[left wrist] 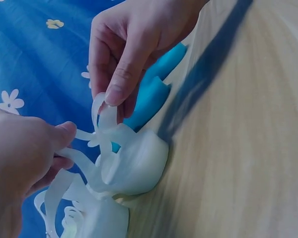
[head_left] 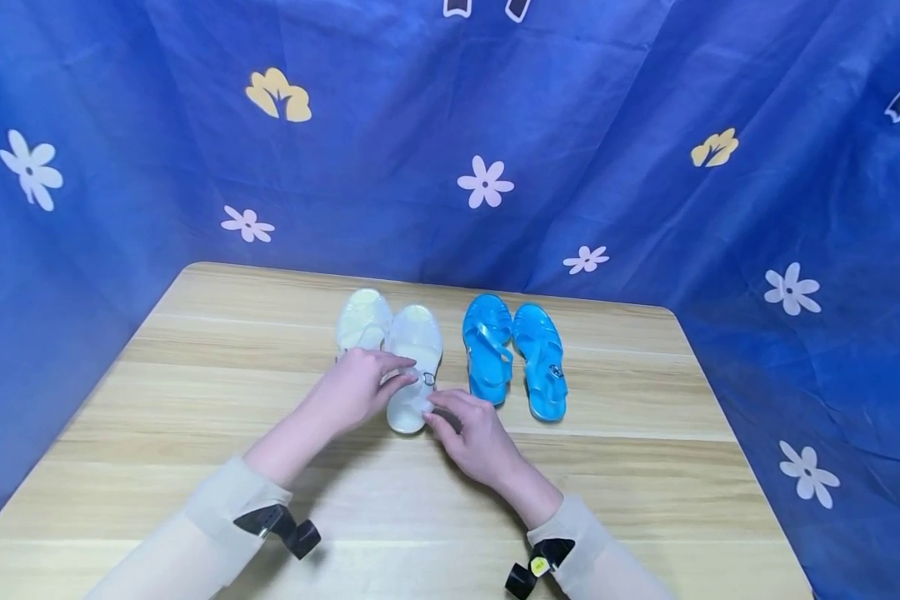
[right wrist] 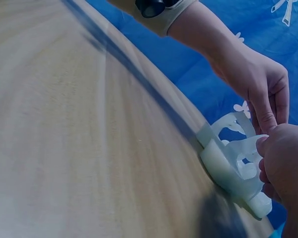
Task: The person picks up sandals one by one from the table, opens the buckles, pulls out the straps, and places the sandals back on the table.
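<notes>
Two pale, translucent jelly sandals lie side by side on the table. Over the right-hand white sandal [head_left: 416, 329], my left hand [head_left: 360, 383] pinches a strap near a small metal buckle [head_left: 428, 378]. Thumb and fingertips of my right hand [head_left: 476, 433] grip a strap at the same sandal's heel end. The left wrist view shows both straps [left wrist: 108, 116] lifted in loops above the thick heel [left wrist: 144, 163]. Partly behind my left hand is the other white sandal [head_left: 363, 310], with neither hand on it.
Right of the white pair lie two blue jelly sandals, one [head_left: 487, 367] close to my right hand and one [head_left: 543, 400] farther right. A wooden table [head_left: 217, 367] bears everything. Blue flowered cloth [head_left: 390, 167] hangs behind it and at both sides.
</notes>
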